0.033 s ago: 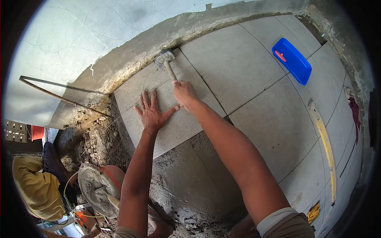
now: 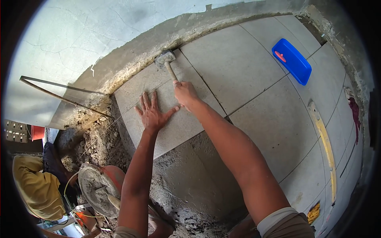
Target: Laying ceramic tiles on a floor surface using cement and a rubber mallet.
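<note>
My left hand (image 2: 151, 115) lies flat on a pale grey floor tile (image 2: 138, 134) with its fingers spread apart and nothing held. Just right of it, my right hand (image 2: 183, 95) grips the wooden handle of a mallet (image 2: 165, 59), whose dark, dusty head is at the far edge of this tile, near the wall base. Below the tile is a bed of wet grey mortar (image 2: 186, 178). A bucket of mortar (image 2: 93, 186) with a tool handle in it stands left of my left forearm.
Laid tiles (image 2: 270, 127) extend rightward, carrying a blue tray (image 2: 293, 63) with a pink item and a long yellow level (image 2: 326, 158). A bent rod (image 2: 63, 97) leans by the wall (image 2: 79, 31). Rubble lies left. A co-worker in yellow clothing (image 2: 35, 182) is at lower left.
</note>
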Tool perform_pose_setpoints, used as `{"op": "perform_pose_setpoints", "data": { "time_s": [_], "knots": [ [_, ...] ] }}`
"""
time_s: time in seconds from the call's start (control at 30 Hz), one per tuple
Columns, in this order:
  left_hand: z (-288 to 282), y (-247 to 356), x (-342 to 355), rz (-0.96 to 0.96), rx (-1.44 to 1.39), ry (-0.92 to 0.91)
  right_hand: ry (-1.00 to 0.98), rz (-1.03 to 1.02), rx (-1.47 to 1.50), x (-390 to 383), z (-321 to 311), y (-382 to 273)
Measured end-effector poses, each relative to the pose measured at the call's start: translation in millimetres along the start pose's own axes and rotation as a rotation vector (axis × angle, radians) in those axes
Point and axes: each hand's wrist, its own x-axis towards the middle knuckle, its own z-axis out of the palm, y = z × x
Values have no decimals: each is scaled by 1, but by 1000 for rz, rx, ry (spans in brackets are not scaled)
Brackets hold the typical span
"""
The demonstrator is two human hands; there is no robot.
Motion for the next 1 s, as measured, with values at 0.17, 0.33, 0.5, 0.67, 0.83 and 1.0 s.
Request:
{"op": "perform_pose_setpoints", "data": {
  "time_s": [0.17,0.33,0.5,0.67,0.83,1.0],
  "knots": [
    [2,0,-2,-13,-7,-16,125,-106,44,2,0,3],
    [1,-3,0,-4,-4,21,1,79,129,5,1,-14],
    [3,-2,0,-9,0,15,-3,114,113,4,2,-14],
    [6,-3,1,-8,4,21,47,57,138,8,-2,-8],
    [4,-2,1,-23,-9,3,136,23,-2,13,0,-11],
    [3,-2,1,-24,1,-2,30,131,155,15,2,-15]
  ]
}}
